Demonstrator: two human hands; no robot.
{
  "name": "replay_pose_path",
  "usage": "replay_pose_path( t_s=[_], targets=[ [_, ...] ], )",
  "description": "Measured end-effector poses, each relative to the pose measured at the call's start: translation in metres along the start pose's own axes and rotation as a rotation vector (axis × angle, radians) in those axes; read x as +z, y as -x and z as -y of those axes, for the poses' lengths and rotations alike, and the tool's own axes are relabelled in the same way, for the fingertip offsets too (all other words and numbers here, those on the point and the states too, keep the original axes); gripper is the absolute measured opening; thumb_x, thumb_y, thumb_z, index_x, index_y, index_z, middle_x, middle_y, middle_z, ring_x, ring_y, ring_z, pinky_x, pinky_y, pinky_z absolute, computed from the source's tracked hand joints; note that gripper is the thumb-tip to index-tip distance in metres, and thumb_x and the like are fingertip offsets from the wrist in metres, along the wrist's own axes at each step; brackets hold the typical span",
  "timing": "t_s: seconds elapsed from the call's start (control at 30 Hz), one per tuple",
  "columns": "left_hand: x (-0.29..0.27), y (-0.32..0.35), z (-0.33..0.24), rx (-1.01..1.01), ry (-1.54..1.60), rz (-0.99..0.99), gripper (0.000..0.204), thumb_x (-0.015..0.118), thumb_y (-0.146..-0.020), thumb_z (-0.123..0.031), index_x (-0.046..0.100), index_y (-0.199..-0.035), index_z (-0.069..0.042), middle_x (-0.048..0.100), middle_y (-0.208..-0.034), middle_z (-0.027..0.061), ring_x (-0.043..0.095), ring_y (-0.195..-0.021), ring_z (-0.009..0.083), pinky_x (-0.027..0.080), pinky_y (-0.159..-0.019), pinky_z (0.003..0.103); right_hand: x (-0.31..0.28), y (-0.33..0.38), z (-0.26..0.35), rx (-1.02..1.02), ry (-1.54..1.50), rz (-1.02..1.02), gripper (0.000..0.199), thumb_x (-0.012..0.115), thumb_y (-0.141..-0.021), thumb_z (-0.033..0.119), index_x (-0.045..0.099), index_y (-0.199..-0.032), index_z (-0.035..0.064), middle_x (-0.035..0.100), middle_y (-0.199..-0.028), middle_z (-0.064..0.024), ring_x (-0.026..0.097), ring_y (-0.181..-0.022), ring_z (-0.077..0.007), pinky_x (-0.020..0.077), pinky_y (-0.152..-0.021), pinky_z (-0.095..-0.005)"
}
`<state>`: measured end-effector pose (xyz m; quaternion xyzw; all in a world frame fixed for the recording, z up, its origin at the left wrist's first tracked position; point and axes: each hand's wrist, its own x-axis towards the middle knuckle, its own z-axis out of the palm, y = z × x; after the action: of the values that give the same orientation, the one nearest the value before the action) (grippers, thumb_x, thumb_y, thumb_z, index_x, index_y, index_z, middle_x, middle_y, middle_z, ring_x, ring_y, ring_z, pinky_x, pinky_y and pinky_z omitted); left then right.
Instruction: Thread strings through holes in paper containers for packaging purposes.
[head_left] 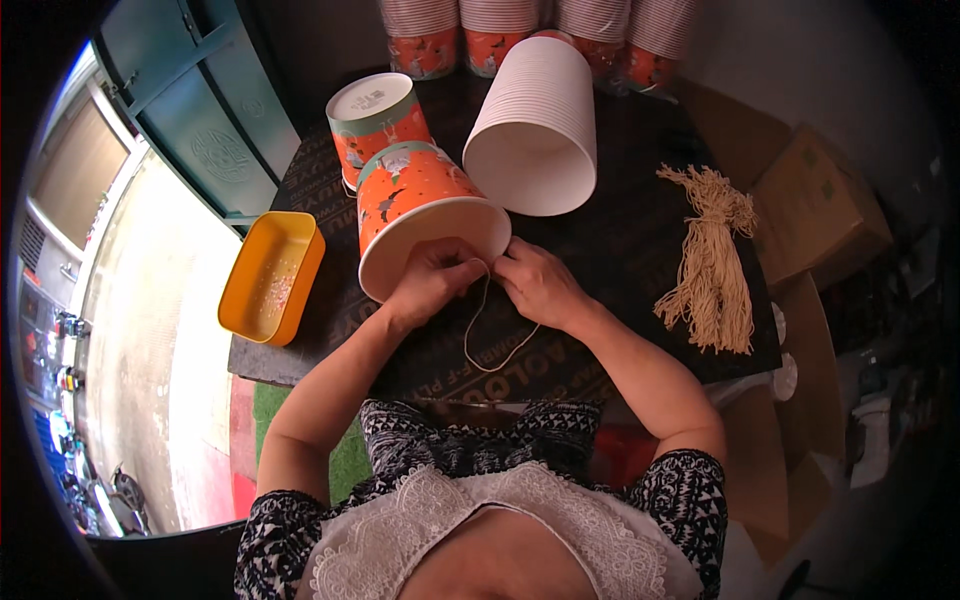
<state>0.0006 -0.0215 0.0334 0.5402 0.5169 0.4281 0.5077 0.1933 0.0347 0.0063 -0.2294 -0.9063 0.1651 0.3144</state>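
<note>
An orange paper bucket with printed figures lies tilted on the table, its white-rimmed mouth facing me. My left hand reaches into the mouth, its fingers closed on a thin pale cord; some fingertips are hidden inside. At the right side of the rim, my right hand pinches, with the cord running to it. Between the two hands the cord hangs in a loop over the table. Whether it passes through the bucket's wall cannot be made out.
Behind stands an upturned orange bucket with a cord at its rim. A nested white bucket stack lies beside it. A yellow tray holds small bits at left; a cord bundle lies right. Wrapped bucket stacks line the back.
</note>
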Motion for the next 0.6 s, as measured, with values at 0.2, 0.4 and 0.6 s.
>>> replay_pose_path(
  t_s=[0.2,0.4,0.6],
  targets=[
    [0.002,-0.006,0.012,0.192,-0.143,-0.05,0.015,0.067,-0.084,-0.015,0.065,-0.083,0.0,0.063,-0.072,0.0011,0.055,-0.064,0.009,0.046,-0.059,0.026,-0.001,-0.001,0.001,0.022,0.002,0.017,0.018,0.058,-0.077,-0.001,0.062,-0.094,0.0024,0.054,-0.099,-0.0175,0.058,-0.09,-0.0376,0.0498,-0.075,-0.0458],
    [0.012,-0.005,0.011,0.35,-0.493,-0.17,0.014,0.067,-0.081,-0.012,0.065,-0.078,0.003,0.066,-0.072,0.013,0.062,-0.066,0.0186,0.048,-0.062,0.032,0.002,-0.003,0.003,0.028,-0.045,-0.037,0.017,0.058,-0.076,-0.003,0.059,-0.093,0.0013,0.054,-0.102,-0.0183,0.057,-0.092,-0.0386,0.0488,-0.076,-0.0448],
    [0.011,-0.011,0.013,0.339,-0.535,-0.242,0.015,0.066,-0.081,-0.012,0.067,-0.08,0.003,0.066,-0.072,0.0154,0.065,-0.066,0.0224,0.049,-0.062,0.034,0.003,-0.004,-0.004,0.047,-0.111,-0.118,0.012,0.059,-0.081,-0.001,0.059,-0.092,-0.0002,0.057,-0.091,-0.0165,0.06,-0.082,-0.0342,0.0488,-0.069,-0.04]
  ],
)
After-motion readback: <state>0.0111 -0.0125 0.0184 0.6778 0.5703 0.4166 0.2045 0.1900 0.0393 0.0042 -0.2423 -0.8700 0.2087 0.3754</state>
